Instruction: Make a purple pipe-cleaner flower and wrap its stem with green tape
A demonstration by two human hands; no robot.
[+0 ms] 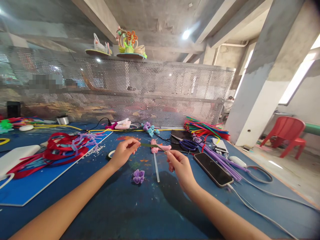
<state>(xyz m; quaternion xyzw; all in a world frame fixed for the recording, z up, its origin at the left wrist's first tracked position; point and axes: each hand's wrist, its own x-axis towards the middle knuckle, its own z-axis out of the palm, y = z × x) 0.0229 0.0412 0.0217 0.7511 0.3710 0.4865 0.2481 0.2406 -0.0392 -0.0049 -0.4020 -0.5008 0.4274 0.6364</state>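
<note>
My left hand [126, 151] is closed in a pinch on one end of a narrow green strip of tape [148, 145], stretched level above the table. My right hand [180, 166] pinches a thin stem [162, 148] whose tip meets the strip's other end. Behind them lies a pink glue gun [161, 148], with a clear glue stick [156, 168] pointing toward me. A small purple fuzzy flower [138, 176] rests on the table below my hands. Partly hidden by my left wrist is a tape roll [110, 154].
At left, red ribbon loops [58, 151] and purple strips lie on a blue board [30, 186]. To the right are a phone [213, 169], scissors [187, 144], purple pipe cleaners [220, 161] and cables. A perforated metal screen [155, 90] stands behind.
</note>
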